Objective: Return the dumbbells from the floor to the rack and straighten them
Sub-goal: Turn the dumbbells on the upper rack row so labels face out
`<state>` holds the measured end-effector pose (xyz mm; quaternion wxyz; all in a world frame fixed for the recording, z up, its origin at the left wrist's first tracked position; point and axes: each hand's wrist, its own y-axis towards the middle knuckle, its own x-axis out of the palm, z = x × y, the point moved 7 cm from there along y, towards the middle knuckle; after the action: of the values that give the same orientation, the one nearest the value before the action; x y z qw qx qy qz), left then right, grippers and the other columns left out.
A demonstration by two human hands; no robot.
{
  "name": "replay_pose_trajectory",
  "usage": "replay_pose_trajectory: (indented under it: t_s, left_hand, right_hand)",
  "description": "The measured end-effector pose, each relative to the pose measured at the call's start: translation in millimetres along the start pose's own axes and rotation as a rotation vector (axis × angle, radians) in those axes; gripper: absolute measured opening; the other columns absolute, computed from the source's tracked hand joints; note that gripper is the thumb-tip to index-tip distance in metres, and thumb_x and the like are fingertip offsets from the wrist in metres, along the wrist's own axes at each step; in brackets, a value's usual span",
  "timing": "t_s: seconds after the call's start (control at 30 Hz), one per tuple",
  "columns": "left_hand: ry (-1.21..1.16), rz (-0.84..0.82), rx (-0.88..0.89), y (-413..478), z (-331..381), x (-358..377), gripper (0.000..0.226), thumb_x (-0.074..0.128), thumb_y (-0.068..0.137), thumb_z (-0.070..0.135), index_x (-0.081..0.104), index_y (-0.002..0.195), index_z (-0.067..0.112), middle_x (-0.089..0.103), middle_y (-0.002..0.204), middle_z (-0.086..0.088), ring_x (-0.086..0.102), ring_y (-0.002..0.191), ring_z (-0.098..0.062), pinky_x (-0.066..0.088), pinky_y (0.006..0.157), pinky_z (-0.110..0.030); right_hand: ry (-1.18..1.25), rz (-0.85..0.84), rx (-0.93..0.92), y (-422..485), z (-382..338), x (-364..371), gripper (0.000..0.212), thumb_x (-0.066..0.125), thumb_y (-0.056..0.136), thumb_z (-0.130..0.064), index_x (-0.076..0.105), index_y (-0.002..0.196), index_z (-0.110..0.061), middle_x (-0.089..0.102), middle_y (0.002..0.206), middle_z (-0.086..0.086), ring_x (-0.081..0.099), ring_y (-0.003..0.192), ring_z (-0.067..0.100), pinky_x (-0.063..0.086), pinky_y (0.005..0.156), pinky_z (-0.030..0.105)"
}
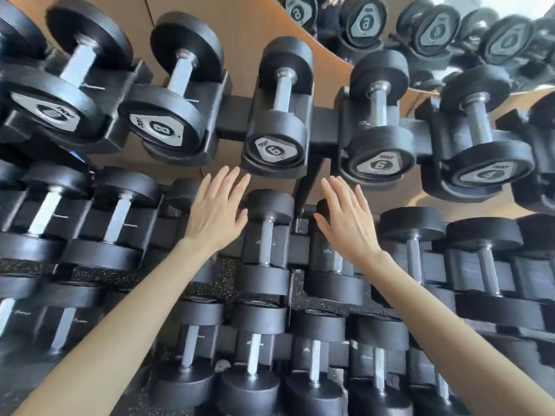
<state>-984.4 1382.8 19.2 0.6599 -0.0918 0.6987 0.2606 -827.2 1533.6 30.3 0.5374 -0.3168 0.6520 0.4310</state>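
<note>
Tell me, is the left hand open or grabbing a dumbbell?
Open. The left hand has straight, spread fingers and grips nothing; whether it touches the dumbbell beside it, cannot tell.

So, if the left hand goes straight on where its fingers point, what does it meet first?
Probably the front end of the upper-row dumbbell marked 6, just beyond the left hand; depth is unclear.

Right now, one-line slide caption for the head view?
Left hand and right hand, open and empty, hover over the rack's middle row, flanking one racked dumbbell.
</note>
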Motion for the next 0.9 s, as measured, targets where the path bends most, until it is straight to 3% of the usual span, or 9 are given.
replay_pose_trajectory:
  t_s: [0.2, 0.47, 0.63, 0.8, 0.9]
  left_hand:
    - [-0.062, 0.01, 0.155, 9, -39, -3, 0.066, 0.06, 0.084, 0.024, 0.035, 0.142, 0.007, 0.036, 0.148, -0.018, 0.031, 0.138, -0.033, 0.02, 0.114, -0.047]
    - [-0.219, 0.023, 0.238, 41, -64, -11, 0.071, 0.058, 0.088, 0.025, 0.023, 0.147, 0.005, 0.028, 0.151, -0.017, 0.028, 0.139, -0.031, 0.023, 0.114, -0.039]
    - [-0.315, 0.003, 0.252, 69, -58, -8, 0.076, 0.058, 0.089, 0.03, 0.016, 0.148, 0.005, 0.022, 0.154, -0.014, 0.024, 0.141, -0.027, 0.028, 0.111, -0.038]
    - [-0.387, -0.061, 0.242, 97, -48, 1, 0.084, 0.064, 0.087, 0.029, 0.012, 0.148, 0.005, 0.023, 0.154, -0.013, 0.03, 0.138, -0.029, 0.04, 0.102, -0.043]
    - [-0.51, -0.129, 0.172, 110, -51, 14, 0.084, 0.065, 0.087, 0.027, 0.011, 0.148, 0.003, 0.023, 0.153, -0.014, 0.029, 0.138, -0.029, 0.038, 0.104, -0.043]
  right_hand:
    - [-0.066, 0.02, 0.076, 16, -52, -6, 0.062, 0.058, 0.088, -0.023, 0.032, 0.14, -0.003, 0.039, 0.144, 0.015, 0.03, 0.137, 0.027, 0.021, 0.114, 0.048]
    - [-0.124, 0.035, 0.132, 52, -76, -30, 0.064, 0.057, 0.089, -0.022, 0.027, 0.143, -0.005, 0.034, 0.147, 0.014, 0.028, 0.137, 0.026, 0.02, 0.113, 0.038]
    - [-0.134, 0.018, 0.185, 84, -68, -44, 0.06, 0.055, 0.09, -0.017, 0.028, 0.143, -0.007, 0.033, 0.147, 0.011, 0.035, 0.132, 0.026, 0.048, 0.088, 0.041]
    - [-0.145, -0.07, 0.159, 115, -62, -38, 0.061, 0.056, 0.089, -0.011, 0.027, 0.143, -0.009, 0.03, 0.147, 0.01, 0.036, 0.129, 0.028, 0.052, 0.08, 0.047]
    - [-0.146, -0.091, 0.156, 130, -60, -33, 0.061, 0.056, 0.089, -0.01, 0.027, 0.142, -0.01, 0.031, 0.145, 0.011, 0.039, 0.125, 0.031, 0.052, 0.079, 0.049]
